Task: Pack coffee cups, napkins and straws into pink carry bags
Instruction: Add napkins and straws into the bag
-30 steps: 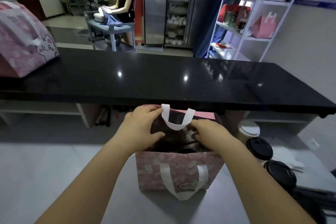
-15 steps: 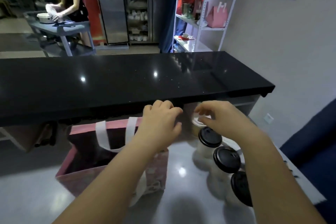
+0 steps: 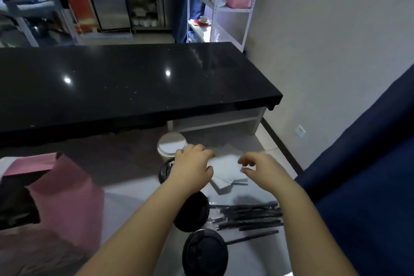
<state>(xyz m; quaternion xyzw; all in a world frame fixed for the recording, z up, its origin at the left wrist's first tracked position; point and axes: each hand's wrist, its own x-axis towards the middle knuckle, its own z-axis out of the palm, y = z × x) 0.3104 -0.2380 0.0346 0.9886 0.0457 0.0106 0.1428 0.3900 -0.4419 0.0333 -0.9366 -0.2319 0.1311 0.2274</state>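
Observation:
A stack of white napkins (image 3: 226, 169) lies on the grey work surface. My left hand (image 3: 192, 167) rests on the stack's left edge, fingers curled down. Just right of the stack hovers my right hand (image 3: 261, 169), thumb and fingers slightly apart, holding nothing. Coffee cups with black lids stand in a row below my left arm: one (image 3: 164, 172) beside the wrist, one (image 3: 193, 213) under the forearm, one (image 3: 205, 253) nearest me. A white-lidded cup (image 3: 171, 144) stands behind them. Black straws (image 3: 251, 216) lie to the right. The open pink carry bag (image 3: 65, 190) stands at the left.
A black counter (image 3: 125, 87) overhangs the back of the work surface. A dark blue curtain (image 3: 363, 181) hangs close on the right. White shelves (image 3: 226, 6) with pink bags stand behind the counter. A person works at a table at the far left.
My view has swung right, away from the bag. Both hands left the bag's opening and moved over the cups to the napkin stack.

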